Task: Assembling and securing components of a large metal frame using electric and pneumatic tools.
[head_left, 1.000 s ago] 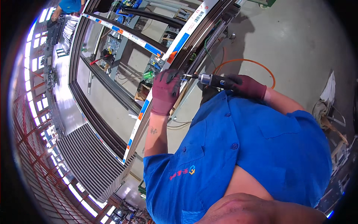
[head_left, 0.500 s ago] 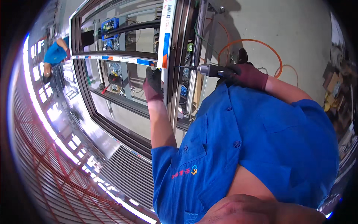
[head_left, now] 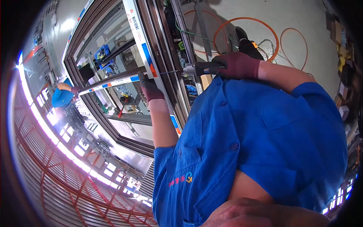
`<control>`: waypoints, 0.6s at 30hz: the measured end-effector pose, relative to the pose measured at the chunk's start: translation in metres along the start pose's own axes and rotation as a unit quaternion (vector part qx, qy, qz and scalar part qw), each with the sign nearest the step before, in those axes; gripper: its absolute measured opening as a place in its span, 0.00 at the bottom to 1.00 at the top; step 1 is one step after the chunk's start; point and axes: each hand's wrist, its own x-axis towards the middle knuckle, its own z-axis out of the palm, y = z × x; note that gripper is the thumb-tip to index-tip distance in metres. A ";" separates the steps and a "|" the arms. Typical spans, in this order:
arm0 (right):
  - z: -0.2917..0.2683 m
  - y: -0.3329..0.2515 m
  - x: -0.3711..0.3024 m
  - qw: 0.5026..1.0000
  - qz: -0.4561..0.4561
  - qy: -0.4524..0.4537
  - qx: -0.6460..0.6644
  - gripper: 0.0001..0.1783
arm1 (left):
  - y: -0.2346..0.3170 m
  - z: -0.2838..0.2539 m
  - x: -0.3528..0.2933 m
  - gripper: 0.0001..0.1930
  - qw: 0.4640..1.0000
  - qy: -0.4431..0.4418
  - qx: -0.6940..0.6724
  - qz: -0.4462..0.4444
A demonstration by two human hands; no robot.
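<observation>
A large dark metal window frame [head_left: 163,53], its profiles partly covered with white, blue and orange film, lies across a work stand. My left hand [head_left: 150,87], in a maroon and black glove, grips the near end of the crossbar [head_left: 117,81] where it meets the near side of the frame. In my right hand [head_left: 236,65], gloved alike, is a power drill [head_left: 190,69] held level. Its long thin bit [head_left: 170,71] points left across the near profile towards that joint. The glove hides most of the drill's grip, and I cannot see exactly where the tip ends.
Across the frame, a co-worker in blue [head_left: 62,96] has a gloved hand at the crossbar's far end. Below the frame are a blue bin [head_left: 102,53] and a red-handled tool [head_left: 123,108]. An orange hose [head_left: 278,41] loops over the floor. Boxes [head_left: 342,75] stand at right.
My view has shifted, so the frame appears tilted. The drill has come closer to the frame, its bit reaching further over the profile. The co-worker's hand now shows at the crossbar's far end.
</observation>
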 end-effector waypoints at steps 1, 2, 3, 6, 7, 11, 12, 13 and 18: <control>0.001 0.000 -0.001 1.000 -0.005 0.014 -0.001 0.36 | 0.001 0.004 -0.005 0.34 1.000 -0.001 0.015 -0.006; 0.001 -0.002 -0.002 1.000 -0.001 0.017 0.004 0.36 | 0.001 0.006 -0.008 0.34 1.000 -0.005 0.020 -0.010; -0.003 -0.007 -0.001 1.000 0.005 0.003 -0.003 0.37 | 0.003 0.005 -0.009 0.34 1.000 -0.005 0.018 -0.015; 0.002 -0.005 -0.002 1.000 0.004 0.005 -0.011 0.39 | 0.003 0.005 -0.007 0.34 1.000 -0.005 0.014 -0.021; 0.004 -0.004 -0.002 1.000 -0.002 0.020 -0.015 0.39 | 0.003 0.003 -0.005 0.34 1.000 -0.003 0.011 -0.022; 0.004 -0.006 0.000 1.000 0.005 0.001 -0.020 0.39 | 0.002 0.003 -0.003 0.34 1.000 -0.011 0.010 -0.021; 0.006 -0.003 0.000 1.000 -0.004 0.011 -0.020 0.39 | 0.001 0.002 -0.003 0.34 0.999 -0.021 -0.001 -0.026; 0.008 -0.001 0.001 0.999 -0.014 0.020 -0.021 0.39 | 0.001 0.001 -0.003 0.34 0.999 -0.031 -0.013 -0.030; -0.001 -0.015 0.002 1.000 0.016 -0.009 -0.022 0.40 | 0.001 0.016 -0.015 0.34 1.000 -0.017 0.005 0.013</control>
